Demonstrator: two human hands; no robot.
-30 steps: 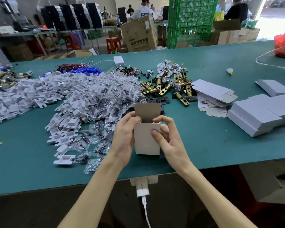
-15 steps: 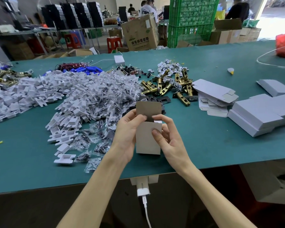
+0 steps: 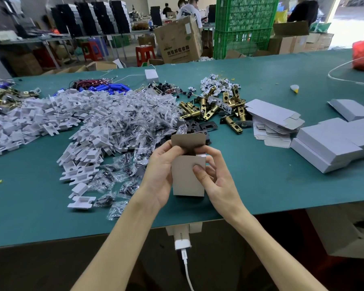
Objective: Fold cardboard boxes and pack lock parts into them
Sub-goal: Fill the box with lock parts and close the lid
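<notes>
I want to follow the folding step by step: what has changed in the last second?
The left hand slid its thumb rightward over the open top of the small box, below the raised flap. Nothing was picked up or released. The right hand holds the box as before, the flap stays open, and the piles of parts on the table lie unmoved.

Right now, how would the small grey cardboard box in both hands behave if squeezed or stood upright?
Probably light: the small grey cardboard box sits in fingertip pinches. Likely crushable, since its thin top flap is open. Tall, narrow, so it may tip.
</notes>
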